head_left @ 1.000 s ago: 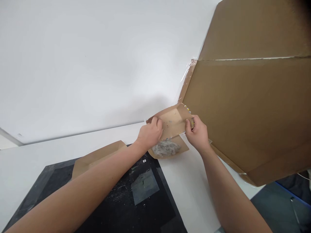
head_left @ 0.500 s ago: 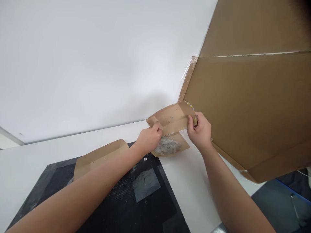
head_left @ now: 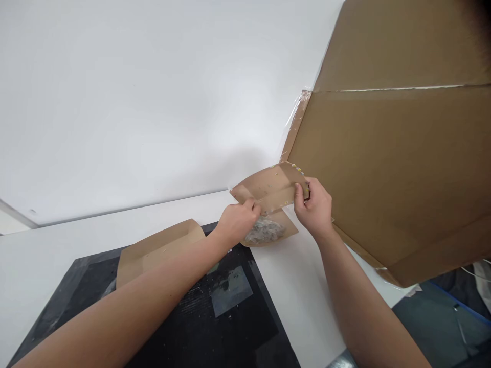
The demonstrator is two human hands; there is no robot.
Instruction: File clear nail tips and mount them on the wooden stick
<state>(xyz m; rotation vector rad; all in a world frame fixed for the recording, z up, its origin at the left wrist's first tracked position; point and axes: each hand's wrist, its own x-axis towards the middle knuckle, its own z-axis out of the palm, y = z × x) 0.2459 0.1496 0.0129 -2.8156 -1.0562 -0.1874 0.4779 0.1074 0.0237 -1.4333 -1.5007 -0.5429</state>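
A curved piece of brown kraft card [head_left: 264,186] is held up, tilted, with tiny yellow, blue and white bits along its rim and a few specks on its inner face. My right hand [head_left: 315,207] grips its right end, thumb on the inside. My left hand [head_left: 241,220] is closed in a pinch at the card's near edge; whatever is between the fingertips is hidden. Just below, a second brown card tray [head_left: 289,227] holds a heap of clear, whitish plastic-like pieces [head_left: 264,231]. It rests partly on the black board [head_left: 264,306] and partly on the white table.
Another curved brown card tray [head_left: 161,245] lies on the board, partly behind my left forearm. A large cardboard panel [head_left: 383,168] stands at the right. A white wall [head_left: 134,102] rises behind the table [head_left: 307,286]. A greyish patch [head_left: 232,291] is on the board.
My left hand has shifted slightly right and down, from the card's inner face to its near edge. My right hand keeps its hold on the card, which has moved very little.
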